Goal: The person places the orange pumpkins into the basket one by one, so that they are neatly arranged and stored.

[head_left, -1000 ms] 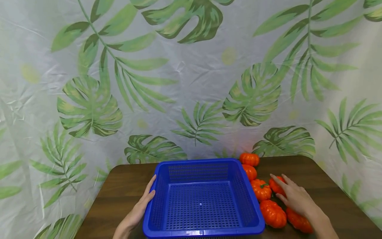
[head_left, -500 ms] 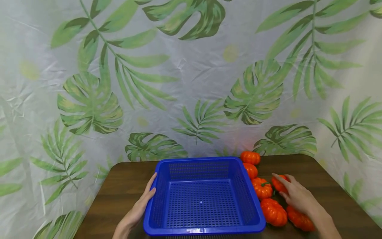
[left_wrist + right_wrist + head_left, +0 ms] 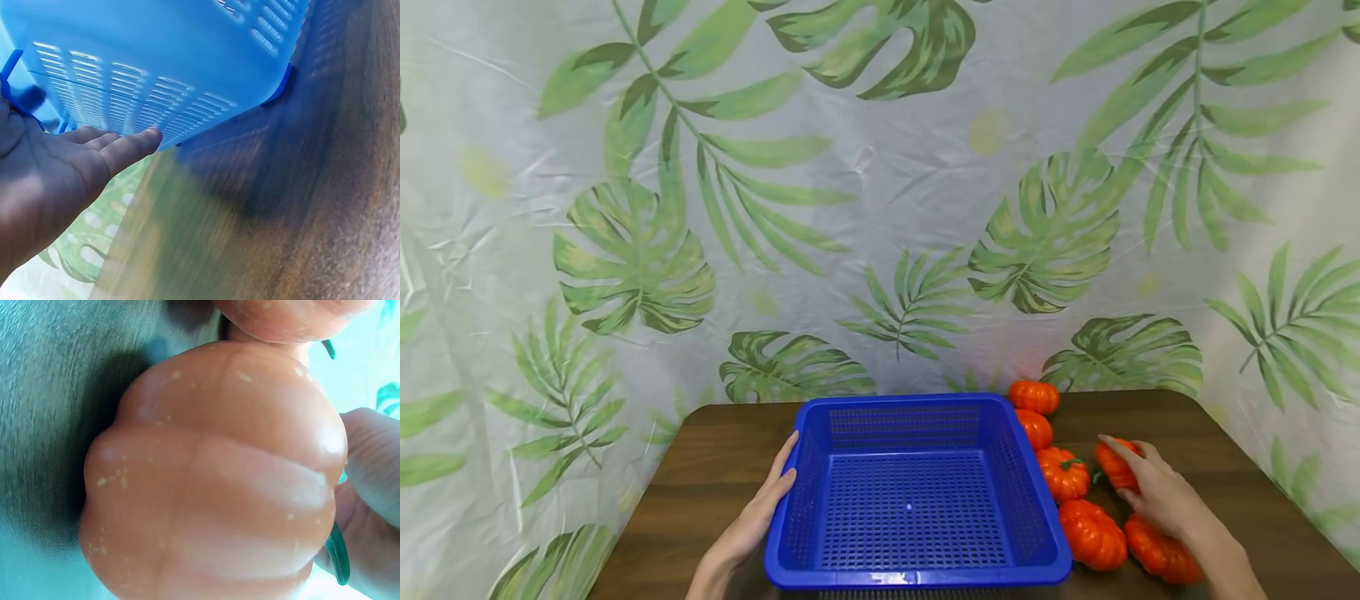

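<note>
A blue slotted plastic basket (image 3: pixel 917 577) stands on the table with nothing inside. At its left side my left hand (image 3: pixel 748 521) touches the rim and outer wall. The left wrist view shows that hand's fingers (image 3: pixel 128 152) straight along the basket wall (image 3: pixel 156 37). My right hand (image 3: pixel 1165 496) holds a small orange pumpkin (image 3: pixel 1116 467) between thumb and fingers, low over or on the table. Just below that hand lies another pumpkin (image 3: pixel 1161 552). A large pumpkin (image 3: pixel 212 475) fills the right wrist view and hides most of the right hand (image 3: pixel 375 469).
Several more pumpkins line the basket's right side: one at the back (image 3: pixel 1034 397), one behind the rim (image 3: pixel 1036 429), one with a green stem (image 3: pixel 1063 475) and one in front (image 3: pixel 1092 535). The brown table (image 3: pixel 700 467) meets a leaf-patterned sheet (image 3: pixel 895 208) behind.
My right hand has closed its fingers round the pumpkin and drawn it slightly right, away from the stemmed one. The left hand stays at the basket. The head view has shifted slightly.
</note>
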A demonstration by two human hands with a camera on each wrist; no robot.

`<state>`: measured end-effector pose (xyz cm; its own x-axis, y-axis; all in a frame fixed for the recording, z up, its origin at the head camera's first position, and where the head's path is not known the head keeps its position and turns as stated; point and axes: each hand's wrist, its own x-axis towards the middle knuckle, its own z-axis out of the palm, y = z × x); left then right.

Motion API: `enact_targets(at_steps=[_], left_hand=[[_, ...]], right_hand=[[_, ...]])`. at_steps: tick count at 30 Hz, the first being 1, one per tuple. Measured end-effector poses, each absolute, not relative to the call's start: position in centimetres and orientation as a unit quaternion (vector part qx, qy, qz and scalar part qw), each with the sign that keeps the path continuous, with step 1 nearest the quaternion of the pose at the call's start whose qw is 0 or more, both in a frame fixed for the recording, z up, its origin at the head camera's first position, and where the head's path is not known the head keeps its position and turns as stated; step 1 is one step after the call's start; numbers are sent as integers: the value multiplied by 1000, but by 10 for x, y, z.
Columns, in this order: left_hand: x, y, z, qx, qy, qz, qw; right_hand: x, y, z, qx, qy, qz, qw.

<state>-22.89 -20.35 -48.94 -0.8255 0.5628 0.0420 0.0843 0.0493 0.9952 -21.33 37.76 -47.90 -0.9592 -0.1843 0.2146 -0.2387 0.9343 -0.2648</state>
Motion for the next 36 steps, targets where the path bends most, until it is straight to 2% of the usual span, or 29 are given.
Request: enact_targets(at_steps=[13,30,36], left_hand=[[-229,-205,-490,229,705,650,167],[-231,-204,-491,224,706,652,162],[-231,-203,-492,227,704,653,161]], right_hand=[[-214,376,-470,87,-970,177,141],[-204,344,-432,77,-934,301,176],[-203,324,-417,81,-926,342,139]])
